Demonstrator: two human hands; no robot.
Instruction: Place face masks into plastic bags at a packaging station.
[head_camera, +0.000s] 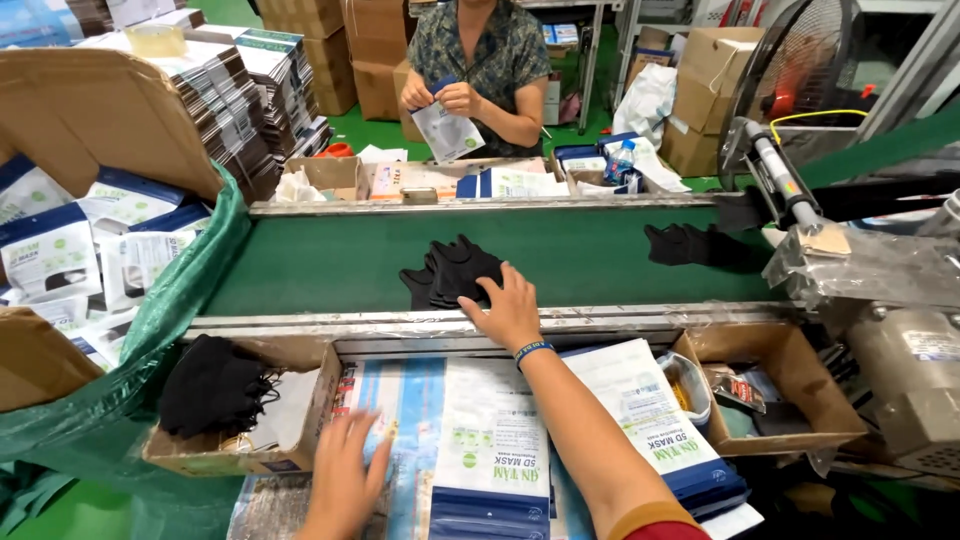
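right hand (512, 305) on black masks (452, 272), half covered

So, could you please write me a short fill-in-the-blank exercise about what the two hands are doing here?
1. The right hand rests on a pile of ____ masks.
2. The pile lies on a ____ conveyor belt.
3. The left hand lies flat on the ____ below the belt.

Missing words: black; green; pouches
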